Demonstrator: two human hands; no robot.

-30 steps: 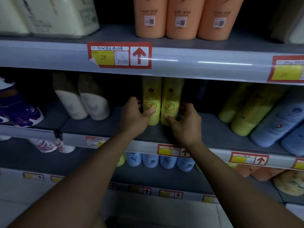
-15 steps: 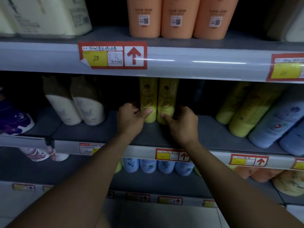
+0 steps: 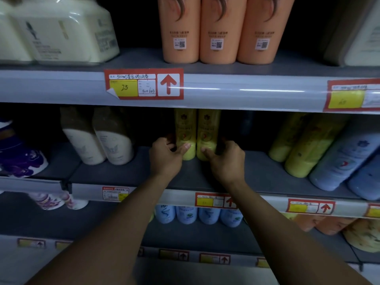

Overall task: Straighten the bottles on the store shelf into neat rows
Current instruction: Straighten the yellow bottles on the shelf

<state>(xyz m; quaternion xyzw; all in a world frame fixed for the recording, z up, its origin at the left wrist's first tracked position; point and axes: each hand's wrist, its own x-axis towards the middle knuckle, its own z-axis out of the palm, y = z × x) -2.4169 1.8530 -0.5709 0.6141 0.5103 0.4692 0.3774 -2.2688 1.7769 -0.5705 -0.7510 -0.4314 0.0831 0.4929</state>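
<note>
Centrally, on the middle shelf (image 3: pixel 257 173): two yellow bottles (image 3: pixel 186 134), upright, side by side and touching, set well back from the shelf's front edge; left hand (image 3: pixel 164 157) curled round the base of the left bottle, thumb across its front, and right hand (image 3: pixel 227 160) curled round the base of the right bottle, thumb likewise on its front. Adjacent stock: two white bottles (image 3: pixel 98 140) to the left, leaning yellow and blue bottles (image 3: pixel 320 153) to the right, three orange bottles (image 3: pixel 220 31) on the shelf above.

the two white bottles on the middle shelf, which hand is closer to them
Left. The left hand grips a yellow bottle just right of the white bottles; the right hand is farther right.
</note>
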